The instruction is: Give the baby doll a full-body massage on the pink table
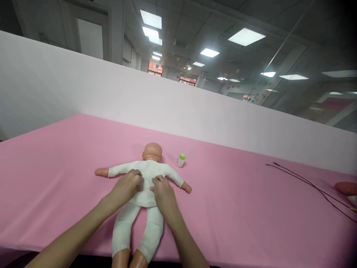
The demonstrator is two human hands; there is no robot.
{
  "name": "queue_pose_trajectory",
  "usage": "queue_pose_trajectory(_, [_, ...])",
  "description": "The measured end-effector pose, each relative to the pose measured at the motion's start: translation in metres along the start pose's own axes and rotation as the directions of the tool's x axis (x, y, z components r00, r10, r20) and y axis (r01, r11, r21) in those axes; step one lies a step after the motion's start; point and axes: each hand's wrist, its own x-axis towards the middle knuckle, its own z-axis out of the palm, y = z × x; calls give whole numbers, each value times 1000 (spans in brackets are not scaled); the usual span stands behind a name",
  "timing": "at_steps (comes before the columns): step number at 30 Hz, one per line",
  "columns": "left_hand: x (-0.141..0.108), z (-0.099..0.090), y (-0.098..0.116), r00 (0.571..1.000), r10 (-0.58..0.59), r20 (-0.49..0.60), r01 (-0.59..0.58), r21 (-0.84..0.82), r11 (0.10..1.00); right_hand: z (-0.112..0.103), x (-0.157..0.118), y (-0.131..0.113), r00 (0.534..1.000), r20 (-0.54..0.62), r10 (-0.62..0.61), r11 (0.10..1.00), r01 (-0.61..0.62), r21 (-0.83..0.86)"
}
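A baby doll (147, 197) in a white top and white trousers lies on the pink cloth, the back of its bald head towards me and its arms spread wide. My left hand (132, 184) rests on the left side of the doll's back, fingers curled against the white fabric. On the right side of the back is my right hand (161, 188), its fingers curled the same way. Whether either hand pinches the fabric is hidden under the fingers. A small white bottle with a green cap (181, 159) stands beyond the doll's right-hand arm, touched by neither hand.
The pink cloth (237, 208) covers the table. Thin black cords (309, 182) run across its right side towards a red object (346, 188) at the edge. A white partition (181, 111) rises behind the table.
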Motion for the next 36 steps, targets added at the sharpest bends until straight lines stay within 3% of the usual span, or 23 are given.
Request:
queue_pose_trajectory(3, [1, 7, 2, 997, -63, 50, 52, 195, 979, 7, 0, -11, 995, 79, 63, 985, -50, -163])
queue_pose_trajectory(5, [7, 11, 5, 993, -107, 51, 92, 236, 967, 9, 8, -15, 989, 107, 103, 970, -75, -232])
queue_pose_trajectory(8, [5, 9, 7, 990, -137, 42, 126, 202, 971, 3, 10, -13, 988, 110, 110, 981, -90, -172])
queue_pose_trajectory(13, [-30, -4, 19, 996, -85, 17, 83, 100, 992, -14, -20, -8, 997, 72, 42, 999, -42, -7])
queue_pose_trajectory(18, [-40, 0, 36, 976, -181, 124, 144, 262, 954, -4, -32, -18, 996, 70, 47, 994, -40, -105])
queue_pose_trajectory(24, [-47, 3, 29, 991, -114, 70, 97, 213, 972, 1, -52, -16, 1000, -7, -12, 995, 12, -101])
queue_pose_trajectory(27, [-55, 5, 28, 990, -121, 71, 101, 236, 966, 2, -63, -13, 1000, 12, 6, 991, -4, -134])
queue_pose_trajectory(30, [-47, 0, 30, 984, -126, 124, 87, 279, 956, -6, -53, -10, 997, 78, -20, 997, 25, -74])
queue_pose_trajectory(32, [-31, -8, 29, 988, -123, 95, 96, 252, 963, -15, -34, -6, 997, 78, -29, 999, 25, 48])
queue_pose_trajectory(34, [-9, -14, 25, 991, -131, -4, 129, 212, 969, -19, -10, -1, 1000, -14, -3, 993, 5, 117])
queue_pose_trajectory(36, [15, -13, 18, 985, -131, -109, 150, 195, 969, -15, 14, 5, 990, -141, 27, 997, -16, 77])
